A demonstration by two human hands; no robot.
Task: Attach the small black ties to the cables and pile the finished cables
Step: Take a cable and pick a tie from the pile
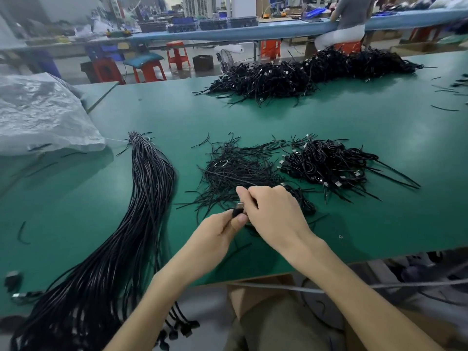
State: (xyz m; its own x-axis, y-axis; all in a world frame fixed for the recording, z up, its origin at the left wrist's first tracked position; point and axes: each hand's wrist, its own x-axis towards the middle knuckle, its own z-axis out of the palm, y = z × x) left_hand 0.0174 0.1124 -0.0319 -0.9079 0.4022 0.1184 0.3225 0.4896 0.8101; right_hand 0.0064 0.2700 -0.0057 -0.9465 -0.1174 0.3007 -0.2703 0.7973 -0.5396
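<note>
Left hand (pixel 222 228) pinches the USB plug (pixel 239 208) between thumb and forefinger, near the table (pixel 152 117) near edge. Right hand (pixel 274 214) curled tight against the plug, likely gripping the cable (pixel 305 206) coil under it; palm hides contact.

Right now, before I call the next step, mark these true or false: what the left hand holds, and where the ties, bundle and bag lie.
1. The left hand grips a cable plug. True.
2. The loose ties lie left of the near finished pile. True.
3. The long cable bundle lies on the right of the table. False: it lies on the left.
4. The plastic bag sits beside the near finished pile. False: it sits at the far left, beyond the bundle.
</note>
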